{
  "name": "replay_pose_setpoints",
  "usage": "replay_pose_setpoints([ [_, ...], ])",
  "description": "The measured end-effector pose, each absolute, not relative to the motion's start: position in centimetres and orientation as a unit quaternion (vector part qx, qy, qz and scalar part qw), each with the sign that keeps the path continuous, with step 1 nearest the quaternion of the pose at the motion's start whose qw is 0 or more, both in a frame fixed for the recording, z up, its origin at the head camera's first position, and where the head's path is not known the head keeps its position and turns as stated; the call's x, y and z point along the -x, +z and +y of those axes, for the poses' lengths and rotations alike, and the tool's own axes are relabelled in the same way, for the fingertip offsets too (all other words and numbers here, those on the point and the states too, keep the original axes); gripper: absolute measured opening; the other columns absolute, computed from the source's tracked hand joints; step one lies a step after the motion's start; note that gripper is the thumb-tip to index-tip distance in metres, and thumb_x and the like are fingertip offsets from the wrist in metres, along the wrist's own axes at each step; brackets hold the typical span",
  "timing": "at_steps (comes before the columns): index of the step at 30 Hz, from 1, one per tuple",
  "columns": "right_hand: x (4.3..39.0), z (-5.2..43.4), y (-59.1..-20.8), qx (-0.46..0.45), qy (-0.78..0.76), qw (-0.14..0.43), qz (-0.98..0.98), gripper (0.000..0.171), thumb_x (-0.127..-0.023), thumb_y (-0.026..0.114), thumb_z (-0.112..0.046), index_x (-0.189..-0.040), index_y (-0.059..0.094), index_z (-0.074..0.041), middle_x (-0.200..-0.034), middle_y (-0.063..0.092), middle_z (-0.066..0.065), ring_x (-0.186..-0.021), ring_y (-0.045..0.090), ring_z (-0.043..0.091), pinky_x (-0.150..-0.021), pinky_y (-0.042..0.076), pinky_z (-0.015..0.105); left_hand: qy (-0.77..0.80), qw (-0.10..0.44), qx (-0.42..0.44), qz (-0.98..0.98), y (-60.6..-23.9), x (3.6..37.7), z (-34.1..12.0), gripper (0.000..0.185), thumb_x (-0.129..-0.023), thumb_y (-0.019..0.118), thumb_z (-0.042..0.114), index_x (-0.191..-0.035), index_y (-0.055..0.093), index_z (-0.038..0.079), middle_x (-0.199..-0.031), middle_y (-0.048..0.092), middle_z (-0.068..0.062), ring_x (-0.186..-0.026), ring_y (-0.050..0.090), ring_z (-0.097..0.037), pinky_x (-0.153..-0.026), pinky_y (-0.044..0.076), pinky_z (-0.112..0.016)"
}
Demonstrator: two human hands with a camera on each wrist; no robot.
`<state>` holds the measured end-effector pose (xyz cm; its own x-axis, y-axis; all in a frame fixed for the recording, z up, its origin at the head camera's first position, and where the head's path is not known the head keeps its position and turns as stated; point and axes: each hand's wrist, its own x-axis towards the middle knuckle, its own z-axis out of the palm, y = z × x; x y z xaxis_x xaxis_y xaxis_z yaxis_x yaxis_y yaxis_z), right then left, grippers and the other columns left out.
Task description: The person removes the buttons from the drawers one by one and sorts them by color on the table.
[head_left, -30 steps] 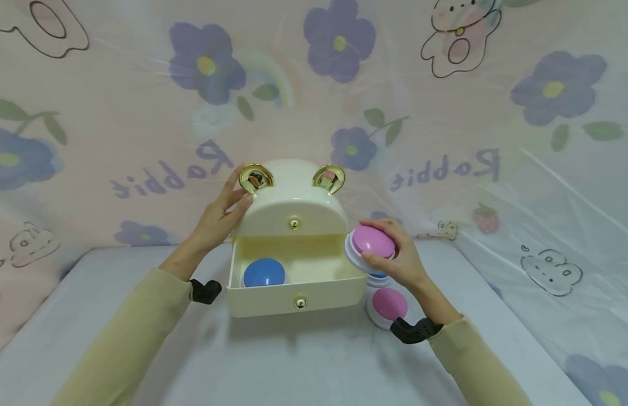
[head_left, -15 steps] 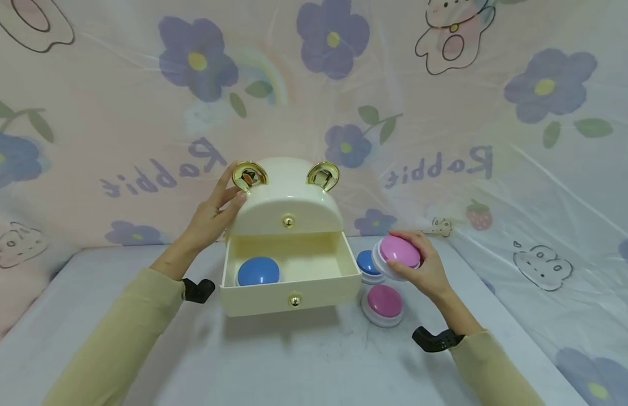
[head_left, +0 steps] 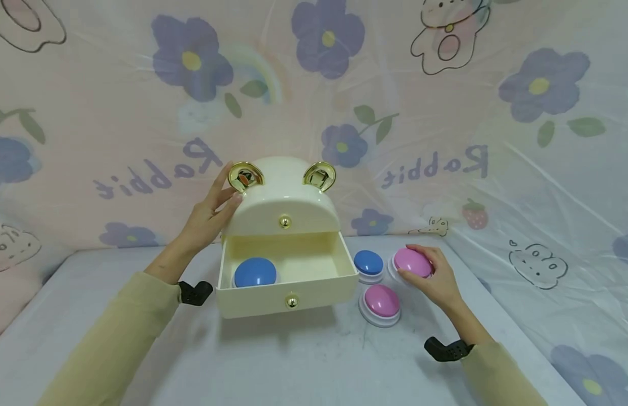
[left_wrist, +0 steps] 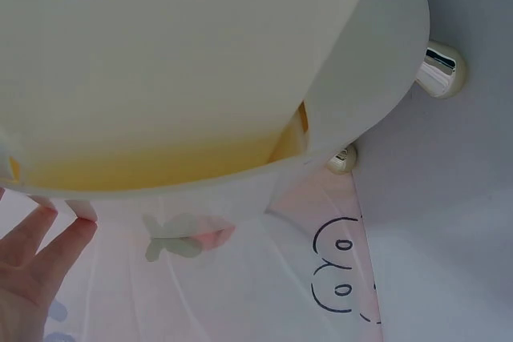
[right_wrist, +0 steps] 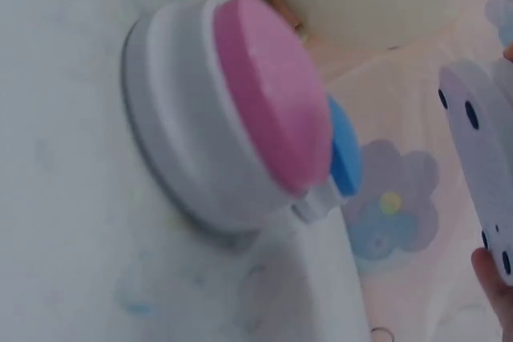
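Head camera view: a pale backdrop (head_left: 293, 127) printed with purple flowers and the mirrored word "Rabbit" rises beyond a white desk (head_left: 293, 361). Toward the far side of the desk stands a dome-topped cream cabinet (head_left: 288, 189), its lower drawer (head_left: 326, 295) extended toward the near side. 2 tan sleeves (head_left: 110, 338) reach in from the near left and near right. High on the cabinet's left side rests the left hand (head_left: 204, 223), its grip spread wide; the left wrist view shows fingertips at the cabinet's edge. At right, the right hand (head_left: 435, 279) holds a pink-topped button (head_left: 413, 263) between thumb and fingers, and the right wrist view catches the dark-spotted underside of its white base. Left of it on the desk sits a blue-topped button (head_left: 368, 263), with a 2nd pink button (head_left: 382, 301) just on the near side. A 2nd blue button (head_left: 255, 272) lies in the left part of the drawer. 2 gold ears (head_left: 245, 176) flank the dome, and 2 gold knobs (head_left: 291, 301) mark the cabinet's front.
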<state>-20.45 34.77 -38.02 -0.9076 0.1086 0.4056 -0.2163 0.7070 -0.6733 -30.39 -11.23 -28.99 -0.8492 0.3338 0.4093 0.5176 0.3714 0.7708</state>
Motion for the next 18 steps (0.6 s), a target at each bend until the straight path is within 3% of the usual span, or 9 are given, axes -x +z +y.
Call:
replay_pose_setpoints([
  [10,19.4,36.8,-40.2,0.021,0.347,0.178,-0.921,0.062,-0.083,0.075,-0.032,-0.136,0.052,-0.008,-0.123,0.047,0.016,-0.110,0.047,0.028,-0.085,0.048,0.038,-0.501,0.089,0.253,-0.823,-29.1,30.2,-11.3,0.066,-0.101,0.045,0.039,-0.149,0.002,0.052,-0.153,0.035,-0.015,-0.138,0.036,-0.039,-0.103,0.037,-0.061],
  [18,18.7,38.0,-40.7,0.024,0.305,0.145,-0.941,0.064,-0.082,0.074,-0.037,-0.133,0.052,-0.005,-0.123,0.050,0.021,-0.110,0.049,0.034,-0.087,0.047,0.049,-0.496,0.090,0.253,-0.826,-29.0,30.5,-11.3,0.065,-0.101,0.045,0.040,-0.147,0.002,0.056,-0.153,0.035,-0.013,-0.139,0.036,-0.037,-0.104,0.037,-0.060],
])
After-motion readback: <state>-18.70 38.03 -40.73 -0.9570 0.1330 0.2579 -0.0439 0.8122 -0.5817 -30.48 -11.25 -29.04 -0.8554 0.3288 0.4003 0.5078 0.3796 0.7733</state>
